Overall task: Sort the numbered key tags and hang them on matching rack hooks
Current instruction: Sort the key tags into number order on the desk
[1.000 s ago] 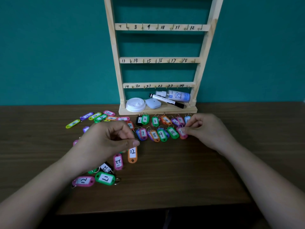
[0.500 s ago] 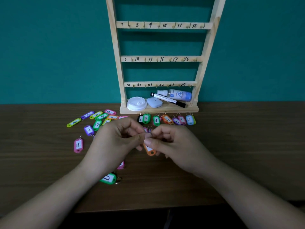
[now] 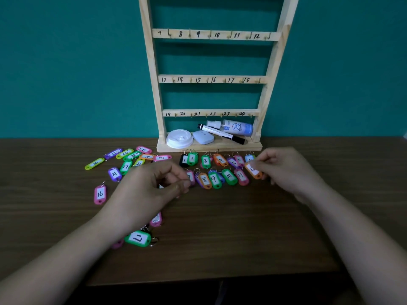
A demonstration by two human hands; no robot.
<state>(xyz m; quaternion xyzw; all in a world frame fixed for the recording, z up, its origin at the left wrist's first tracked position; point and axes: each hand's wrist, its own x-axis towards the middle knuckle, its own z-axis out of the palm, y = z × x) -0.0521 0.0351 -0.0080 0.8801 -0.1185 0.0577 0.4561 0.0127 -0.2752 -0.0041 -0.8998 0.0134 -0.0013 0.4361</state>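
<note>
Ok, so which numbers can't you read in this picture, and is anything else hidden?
Orange tag: head view, fingers of the right hand cover most of its number.
Pink tag below the left hand: head view, the wrist hides its number.
Heaped tags at left: head view, overlapping and too blurred to read.
Rack: its top is cut off by the upper edge.
</note>
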